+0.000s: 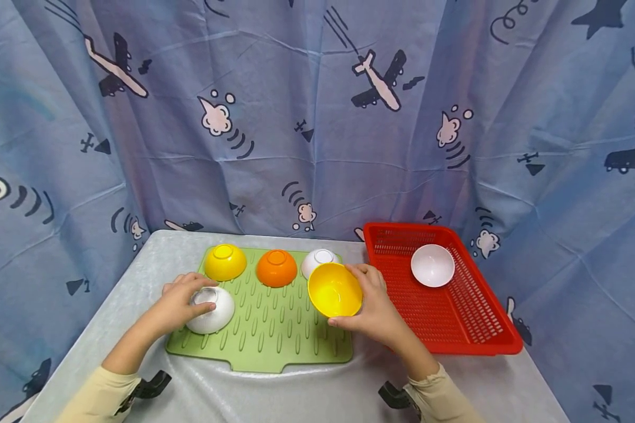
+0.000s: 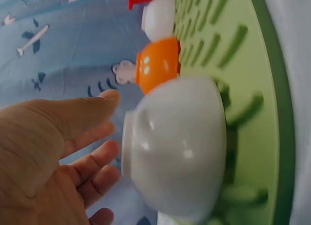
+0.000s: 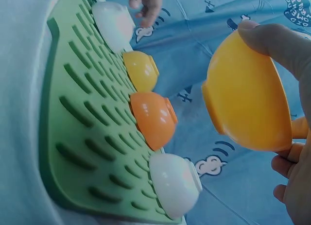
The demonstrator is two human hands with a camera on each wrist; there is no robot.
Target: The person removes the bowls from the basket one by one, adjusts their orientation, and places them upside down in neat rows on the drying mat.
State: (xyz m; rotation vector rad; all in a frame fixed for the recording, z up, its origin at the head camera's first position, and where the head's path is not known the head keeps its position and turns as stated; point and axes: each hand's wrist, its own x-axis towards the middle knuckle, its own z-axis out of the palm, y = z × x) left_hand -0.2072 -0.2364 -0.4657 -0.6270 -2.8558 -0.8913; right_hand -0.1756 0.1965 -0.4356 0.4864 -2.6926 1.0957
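Note:
My right hand (image 1: 370, 302) holds a yellow bowl (image 1: 335, 290) by its rim above the right side of a green drying mat (image 1: 267, 343); its hollow faces the head camera. In the right wrist view, thumb and fingers span this yellow bowl (image 3: 248, 94). My left hand (image 1: 182, 301) hovers over an upturned white bowl (image 1: 219, 314) on the mat's left. A small gap shows between the left fingers and that white bowl (image 2: 177, 147) in the left wrist view. Along the mat's back sit upturned yellow (image 1: 225, 262), orange (image 1: 276, 269) and white bowls (image 1: 317, 258).
A red plastic basket (image 1: 457, 346) stands to the right of the mat, with a white bowl (image 1: 433, 265) lying inside, hollow up. A pale cloth (image 1: 275, 399) covers the table. Behind hangs a blue curtain (image 1: 275, 135) printed with aeroplanes.

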